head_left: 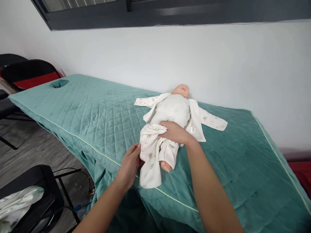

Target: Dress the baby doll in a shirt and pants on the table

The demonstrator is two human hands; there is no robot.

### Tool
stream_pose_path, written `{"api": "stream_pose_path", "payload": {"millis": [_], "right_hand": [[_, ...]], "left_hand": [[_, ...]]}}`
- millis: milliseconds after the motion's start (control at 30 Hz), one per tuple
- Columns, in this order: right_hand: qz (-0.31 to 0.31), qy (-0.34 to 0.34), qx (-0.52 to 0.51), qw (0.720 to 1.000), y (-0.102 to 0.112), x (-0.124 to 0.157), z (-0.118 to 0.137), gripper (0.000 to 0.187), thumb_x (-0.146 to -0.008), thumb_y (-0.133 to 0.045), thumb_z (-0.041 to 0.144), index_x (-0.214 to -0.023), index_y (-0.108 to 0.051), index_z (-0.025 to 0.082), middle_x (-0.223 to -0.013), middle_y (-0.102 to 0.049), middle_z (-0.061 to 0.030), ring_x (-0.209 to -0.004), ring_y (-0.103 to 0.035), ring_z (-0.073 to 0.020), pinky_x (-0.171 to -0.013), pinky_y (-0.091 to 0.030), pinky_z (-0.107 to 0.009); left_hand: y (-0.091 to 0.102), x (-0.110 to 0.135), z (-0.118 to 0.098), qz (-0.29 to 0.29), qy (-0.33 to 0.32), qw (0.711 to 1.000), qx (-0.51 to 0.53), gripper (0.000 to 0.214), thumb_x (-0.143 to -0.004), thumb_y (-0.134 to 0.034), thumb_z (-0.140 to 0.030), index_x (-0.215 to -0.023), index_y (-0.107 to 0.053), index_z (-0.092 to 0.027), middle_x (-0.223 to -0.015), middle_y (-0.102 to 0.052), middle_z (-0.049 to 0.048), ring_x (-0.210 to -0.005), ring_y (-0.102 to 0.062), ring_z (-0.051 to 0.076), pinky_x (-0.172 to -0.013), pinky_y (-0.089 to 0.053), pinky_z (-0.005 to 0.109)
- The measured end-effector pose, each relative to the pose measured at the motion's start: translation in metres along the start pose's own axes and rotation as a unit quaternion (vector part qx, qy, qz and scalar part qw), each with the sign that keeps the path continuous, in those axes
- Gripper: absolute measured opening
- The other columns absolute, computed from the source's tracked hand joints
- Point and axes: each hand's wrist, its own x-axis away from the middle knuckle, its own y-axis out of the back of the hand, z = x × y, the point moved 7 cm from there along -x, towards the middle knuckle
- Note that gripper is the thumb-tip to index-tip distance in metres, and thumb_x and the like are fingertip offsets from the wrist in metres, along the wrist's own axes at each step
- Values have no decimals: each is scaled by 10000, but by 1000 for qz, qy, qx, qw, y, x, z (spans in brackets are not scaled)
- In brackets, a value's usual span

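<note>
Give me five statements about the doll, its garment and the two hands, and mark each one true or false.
1. The doll lies on the green quilted cover, head toward the wall. True.
2. The right hand grips bunched garment fabric at the doll's waist. True.
3. The left hand rests on the doll's head. False: it holds the edge of the garment's trouser leg.
4. Both of the doll's feet are covered. False: one bare foot pokes out of a trouser leg.
5. The garment's top lies open, sleeves spread sideways. True.
</note>
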Motion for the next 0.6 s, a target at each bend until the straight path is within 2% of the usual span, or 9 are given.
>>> {"api": "stream_pose_path", "payload": {"millis": [133,233,367,433,500,600], "right_hand": [[-27,8,-18,999,6,0,-2,150,-794,-671,318,-791,-570,207,-837,-637,16,-812,-582,-179,-738,-401,-273],[-36,10,-21,999,8,0,-3,161,-788,-683,320,-798,-570,205,-871,-643,12,-812,-574,-175,-760,-406,-278],[-21,8,-9,1000,5,0,-3,110,-787,-666,270,-812,-581,206,-878,-660,10,-825,-585,-178,-767,-402,-278],[-20,-2,-5,1000,4,-1,-4,86,-799,-650,261,-817,-584,209,-874,-667,7,-835,-594,-184,-761,-402,-279],[-33,-18,3,999,5,-1,-6,76,-807,-641,259,-822,-585,211,-881,-674,-1,-854,-601,-193,-752,-401,-281],[-55,-25,-9,998,8,-1,-8,76,-823,-618,256,-883,-605,212,-942,-689,-14,-910,-613,-206,-775,-413,-290]], "left_hand": [[-12,-10,-7,-55,-50,997,-17,379,-780,-754,-530,-861,-592,-197,-697,-582,-40,-589,-517,106,-556,-416,231],[-8,-27,-17,-68,-122,986,-93,423,-805,-702,-597,-866,-586,-195,-710,-551,-38,-611,-477,110,-573,-403,241],[3,-63,-43,-94,-235,946,-201,363,-893,-614,-560,-882,-571,-199,-803,-589,-2,-732,-520,150,-674,-428,274],[2,-83,-56,-97,-274,924,-250,309,-932,-580,-507,-871,-560,-205,-815,-607,11,-759,-532,165,-696,-417,288],[-2,-102,-66,-97,-297,906,-286,271,-942,-579,-472,-870,-562,-212,-812,-624,18,-762,-545,179,-688,-401,295],[-9,-120,-75,-91,-308,896,-305,240,-930,-613,-442,-865,-578,-214,-790,-635,22,-748,-555,189,-686,-385,300]]}}
